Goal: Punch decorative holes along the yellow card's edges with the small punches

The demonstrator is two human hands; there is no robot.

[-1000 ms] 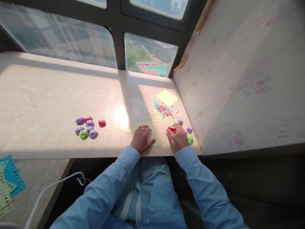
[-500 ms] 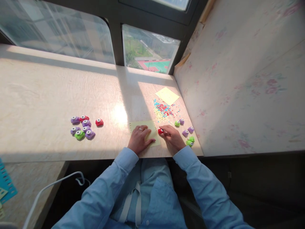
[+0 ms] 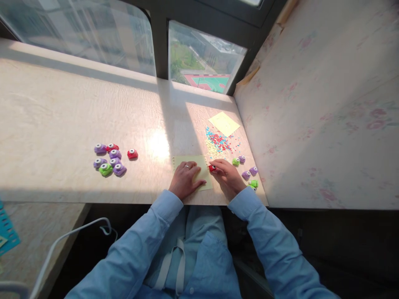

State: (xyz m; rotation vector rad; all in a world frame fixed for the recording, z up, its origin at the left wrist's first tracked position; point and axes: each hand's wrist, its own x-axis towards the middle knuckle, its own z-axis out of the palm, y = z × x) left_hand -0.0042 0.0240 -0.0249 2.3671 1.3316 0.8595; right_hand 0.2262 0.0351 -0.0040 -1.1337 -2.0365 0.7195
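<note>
My left hand lies flat, fingers spread, on a pale yellow-green paper sheet at the table's front edge. My right hand is closed on a small red punch, holding it against the sheet's right edge. Just beyond lies a heap of tiny coloured paper bits. Several small purple and green punches sit to the right of my right hand.
A group of purple, red and green punches lies at the left of the pale table. A yellow sheet rests near the flowered side wall. Windows run behind. A white cable and blue punched paper lie lower left.
My right hand picked the red punch out of the group at the right and carried it left to the sheet's right edge. My left hand stayed flat on the sheet.
</note>
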